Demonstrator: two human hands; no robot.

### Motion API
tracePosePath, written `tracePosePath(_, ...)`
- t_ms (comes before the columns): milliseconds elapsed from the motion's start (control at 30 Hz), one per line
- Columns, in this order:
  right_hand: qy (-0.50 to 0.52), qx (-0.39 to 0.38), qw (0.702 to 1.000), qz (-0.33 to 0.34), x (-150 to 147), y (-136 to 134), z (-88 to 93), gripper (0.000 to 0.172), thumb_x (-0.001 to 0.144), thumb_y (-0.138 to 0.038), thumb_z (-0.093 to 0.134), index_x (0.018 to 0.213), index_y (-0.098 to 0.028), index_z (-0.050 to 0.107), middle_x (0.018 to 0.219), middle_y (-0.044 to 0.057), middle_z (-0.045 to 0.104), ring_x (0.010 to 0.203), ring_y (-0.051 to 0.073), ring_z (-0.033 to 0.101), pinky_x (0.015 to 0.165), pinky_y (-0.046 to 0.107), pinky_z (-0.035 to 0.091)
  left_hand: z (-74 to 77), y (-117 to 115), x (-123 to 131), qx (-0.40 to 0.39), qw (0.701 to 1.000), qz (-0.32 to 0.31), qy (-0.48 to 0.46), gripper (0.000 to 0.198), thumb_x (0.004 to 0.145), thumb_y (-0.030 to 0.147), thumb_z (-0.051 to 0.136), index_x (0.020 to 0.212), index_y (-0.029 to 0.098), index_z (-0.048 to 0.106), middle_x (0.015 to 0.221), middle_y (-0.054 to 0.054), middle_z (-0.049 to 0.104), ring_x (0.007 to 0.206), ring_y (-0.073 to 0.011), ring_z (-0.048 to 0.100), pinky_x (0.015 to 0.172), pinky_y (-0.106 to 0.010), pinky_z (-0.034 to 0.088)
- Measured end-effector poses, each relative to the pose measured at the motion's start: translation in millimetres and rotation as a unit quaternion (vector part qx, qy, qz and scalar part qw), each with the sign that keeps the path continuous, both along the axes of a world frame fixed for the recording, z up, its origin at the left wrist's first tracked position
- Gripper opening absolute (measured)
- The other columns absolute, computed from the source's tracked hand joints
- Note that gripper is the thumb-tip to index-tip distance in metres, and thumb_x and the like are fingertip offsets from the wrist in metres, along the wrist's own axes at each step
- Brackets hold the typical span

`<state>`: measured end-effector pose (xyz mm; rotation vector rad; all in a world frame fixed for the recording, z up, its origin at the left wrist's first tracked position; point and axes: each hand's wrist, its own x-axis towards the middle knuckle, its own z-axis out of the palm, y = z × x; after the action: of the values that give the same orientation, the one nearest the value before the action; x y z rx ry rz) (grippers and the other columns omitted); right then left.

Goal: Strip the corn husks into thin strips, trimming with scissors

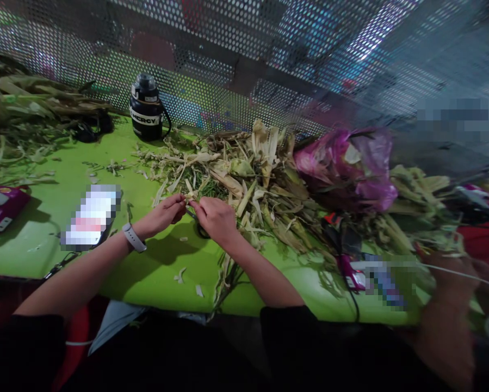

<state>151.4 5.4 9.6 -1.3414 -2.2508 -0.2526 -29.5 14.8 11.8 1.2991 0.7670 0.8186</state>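
Note:
My left hand (168, 209), with a pale band on its wrist, pinches a small piece of corn husk (191, 191) at the middle of the green table. Close against it, my right hand (217, 218) grips the same piece from the other side, its fingers curled. Under my right hand a dark looped handle (202, 231), perhaps of scissors, shows in part. Just beyond both hands spreads a heap of dried corn husks (244, 188) with thin green strips among them. Small husk scraps (179, 275) lie on the table in front of me.
A phone (91, 218) lies left of my hands, near a purple device (5, 209). A black bottle (146, 111) stands by the perforated metal screen (211, 71). At right are a pink plastic bag (346, 166), another phone (385, 280) and another person's arm (448, 310).

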Motion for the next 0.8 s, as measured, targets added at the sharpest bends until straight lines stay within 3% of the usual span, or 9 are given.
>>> tracePosePath(67, -0.012, 0.013, 1.000, -0.010, 0, -1, 3.5, 0.042, 0.101, -0.041, 0.040, 0.070, -0.018, 0.057, 0.066, 0.005, 0.063, 0.064, 0.015, 0.054, 0.061, 0.028, 0.027, 1.1, 0, -1, -0.020, 0.999, -0.020, -0.022, 0.014, 0.094, 0.025, 0.039, 0.086, 0.017, 0.046, 0.063, 0.006, 0.036, 0.049, -0.0072, 0.030, 0.047, -0.022, 0.025)
tracePosePath(167, -0.025, 0.006, 0.999, -0.021, -1, -3, 7.1, 0.042, 0.100, -0.042, 0.042, 0.069, -0.017, 0.058, 0.065, 0.004, 0.064, 0.061, 0.013, 0.055, 0.059, 0.028, 0.026, -0.5, -1, -2, 0.016, 1.000, -0.023, -0.008, 0.018, 0.095, 0.027, 0.038, 0.080, 0.018, 0.043, 0.063, 0.006, 0.035, 0.051, -0.0072, 0.030, 0.048, -0.022, 0.026)
tracePosePath(533, -0.032, -0.048, 0.998, -0.015, -7, -8, 11.5, 0.036, 0.100, -0.036, 0.043, 0.076, -0.017, 0.062, 0.070, 0.004, 0.068, 0.062, 0.012, 0.056, 0.057, 0.027, 0.024, -3.9, -8, 3, 0.148, 0.982, 0.057, 0.099, 0.026, 0.095, 0.021, 0.035, 0.070, 0.020, 0.038, 0.056, 0.005, 0.044, 0.050, -0.0082, 0.039, 0.049, -0.024, 0.033)
tracePosePath(700, -0.022, -0.041, 0.999, -0.010, -6, -6, 10.5, 0.037, 0.101, -0.035, 0.040, 0.076, -0.017, 0.061, 0.071, 0.005, 0.068, 0.062, 0.013, 0.057, 0.058, 0.028, 0.024, -7.2, -8, 8, 0.160, 0.980, 0.076, 0.090, 0.031, 0.100, 0.036, 0.036, 0.074, 0.020, 0.041, 0.055, 0.005, 0.046, 0.048, -0.0080, 0.041, 0.048, -0.023, 0.035)
tracePosePath(800, -0.011, -0.042, 0.999, -0.033, -6, -3, 7.9, 0.042, 0.102, -0.040, 0.037, 0.075, -0.017, 0.060, 0.070, 0.006, 0.068, 0.062, 0.013, 0.057, 0.058, 0.028, 0.024, -11.0, -5, 11, 0.130, 0.989, 0.060, 0.021, 0.032, 0.098, 0.044, 0.041, 0.077, 0.020, 0.040, 0.054, 0.007, 0.041, 0.045, -0.0066, 0.035, 0.045, -0.021, 0.031)
